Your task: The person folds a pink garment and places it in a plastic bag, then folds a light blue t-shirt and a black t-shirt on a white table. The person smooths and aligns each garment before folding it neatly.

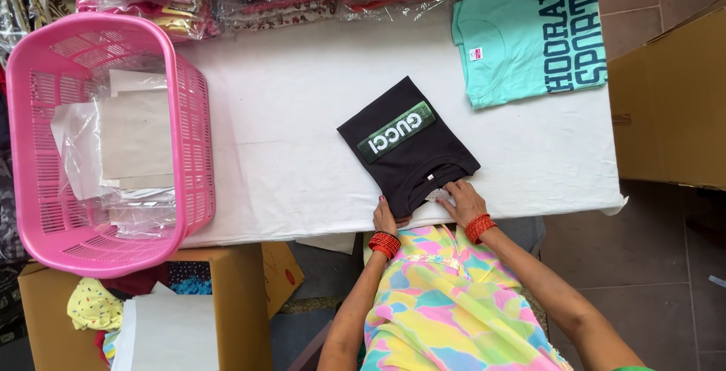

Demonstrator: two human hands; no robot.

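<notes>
While two hands (423, 208) touch, one black shirt (407, 144) lies.

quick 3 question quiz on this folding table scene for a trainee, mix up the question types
1. True or false: both hands touch the folded black t-shirt.
2. Multiple choice: what lies in the pink basket? A) shoes B) clear plastic bags and card sheets C) fruit
3. Fill in: the folded shirt at the table's far right corner is ____ in colour.

Key
1. True: the left hand and the right hand both rest on its near edge, by the collar.
2. B
3. Mint green: the mint green t-shirt lies flat on the white table, apart from the black one.
</notes>
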